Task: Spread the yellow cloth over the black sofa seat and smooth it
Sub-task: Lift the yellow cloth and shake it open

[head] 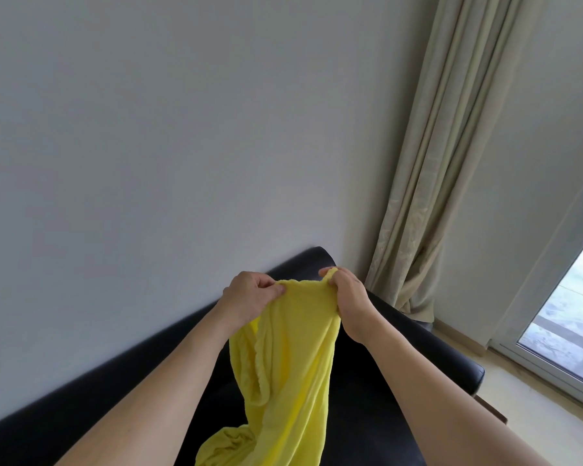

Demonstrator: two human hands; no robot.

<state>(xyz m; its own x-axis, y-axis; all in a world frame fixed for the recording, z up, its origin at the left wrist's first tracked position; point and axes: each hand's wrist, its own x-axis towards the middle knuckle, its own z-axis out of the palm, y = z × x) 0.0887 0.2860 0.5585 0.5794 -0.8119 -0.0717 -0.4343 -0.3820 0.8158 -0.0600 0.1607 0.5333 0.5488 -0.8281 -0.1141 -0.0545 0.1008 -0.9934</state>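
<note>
Left hand (249,297) and right hand (349,299) pinch top edge of yellow cloth (290,375), frame centre; cloth hangs bunched over black sofa (418,358).

Head view faces forward, seemingly tilted, close above sofa (367,381).

The cloth (290,358) hangs between the left hand (249,297) and the right hand (347,297), both held up in front of the sofa (384,381), its lower end resting on the seat. Behind the sofa stands the wall (182,129); to its right hangs a curtain (435,163), then a glass door (566,324).
</note>
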